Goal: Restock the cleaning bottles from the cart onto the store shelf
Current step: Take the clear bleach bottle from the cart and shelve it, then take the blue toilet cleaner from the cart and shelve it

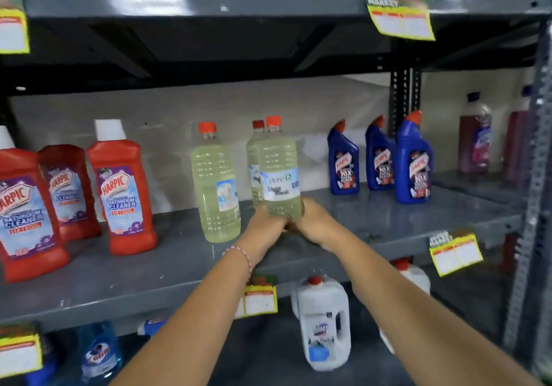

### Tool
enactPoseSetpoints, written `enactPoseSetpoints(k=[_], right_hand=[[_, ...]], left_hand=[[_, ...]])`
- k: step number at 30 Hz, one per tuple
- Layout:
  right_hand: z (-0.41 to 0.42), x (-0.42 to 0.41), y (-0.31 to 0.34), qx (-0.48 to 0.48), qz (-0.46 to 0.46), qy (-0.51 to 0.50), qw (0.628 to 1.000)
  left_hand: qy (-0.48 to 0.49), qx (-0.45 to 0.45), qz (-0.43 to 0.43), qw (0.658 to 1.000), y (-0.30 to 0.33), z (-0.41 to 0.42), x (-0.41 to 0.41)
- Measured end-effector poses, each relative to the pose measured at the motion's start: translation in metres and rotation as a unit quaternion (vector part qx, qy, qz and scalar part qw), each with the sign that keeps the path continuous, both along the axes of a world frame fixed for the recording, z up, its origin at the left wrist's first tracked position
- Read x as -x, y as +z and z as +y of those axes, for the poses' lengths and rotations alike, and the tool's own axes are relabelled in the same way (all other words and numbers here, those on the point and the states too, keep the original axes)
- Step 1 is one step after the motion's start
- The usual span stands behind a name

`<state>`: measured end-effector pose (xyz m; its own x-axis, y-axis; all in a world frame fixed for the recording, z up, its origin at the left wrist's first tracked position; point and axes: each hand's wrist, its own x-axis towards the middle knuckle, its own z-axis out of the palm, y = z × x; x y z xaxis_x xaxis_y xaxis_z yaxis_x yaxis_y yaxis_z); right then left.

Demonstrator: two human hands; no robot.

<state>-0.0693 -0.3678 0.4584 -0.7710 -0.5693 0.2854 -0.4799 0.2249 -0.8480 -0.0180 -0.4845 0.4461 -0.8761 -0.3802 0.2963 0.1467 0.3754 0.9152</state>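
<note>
A clear bottle of pale yellow liquid with a red cap (279, 170) stands upright over the middle of the grey metal shelf (119, 278). My left hand (264, 225) and my right hand (313, 221) both grip its base from either side. Right behind it stands a second yellow bottle (254, 158), partly hidden. A third yellow bottle (216, 185) stands free on the shelf to the left.
Three red Harpic bathroom cleaner bottles (122, 188) stand at the shelf's left, three blue Harpic bottles (413, 161) at its right. Dark red bottles (475, 137) sit on the neighbouring shelf. White jugs (324, 323) and a blue bottle (100, 352) fill the shelf below. Yellow price tags (455, 254) hang off the edges.
</note>
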Motion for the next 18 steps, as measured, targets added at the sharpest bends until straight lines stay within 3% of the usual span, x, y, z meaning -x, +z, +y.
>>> enactPoseSetpoints(k=[3, 6, 9, 11, 14, 16, 18], right_hand=[[0.049, -0.013, -0.006, 0.104, -0.077, 0.017, 0.991], [0.13, -0.03, -0.041, 0.219, -0.096, -0.01, 0.971], [0.224, -0.056, -0.107, 0.26, -0.154, -0.086, 0.95], [0.286, -0.07, -0.159, 0.228, -0.18, -0.172, 0.942], [0.389, -0.089, -0.251, 0.109, -0.233, -0.316, 0.913], [0.457, -0.107, -0.311, -0.023, -0.287, -0.401, 0.87], [0.521, -0.126, -0.372, -0.181, -0.382, -0.443, 0.791]], left_hand=[[0.021, -0.101, 0.02, 0.994, 0.002, 0.026, -0.022], [0.033, -0.141, 0.134, 0.98, -0.013, 0.086, -0.052], [-0.084, -0.153, 0.177, 0.969, -0.062, 0.158, -0.062], [-0.187, -0.134, 0.102, 0.968, -0.113, 0.205, -0.049], [-0.307, -0.081, -0.12, 0.941, -0.206, 0.281, -0.028], [-0.368, -0.051, -0.256, 0.892, -0.276, 0.336, -0.024], [-0.433, 0.017, -0.371, 0.821, -0.352, 0.398, -0.025]])
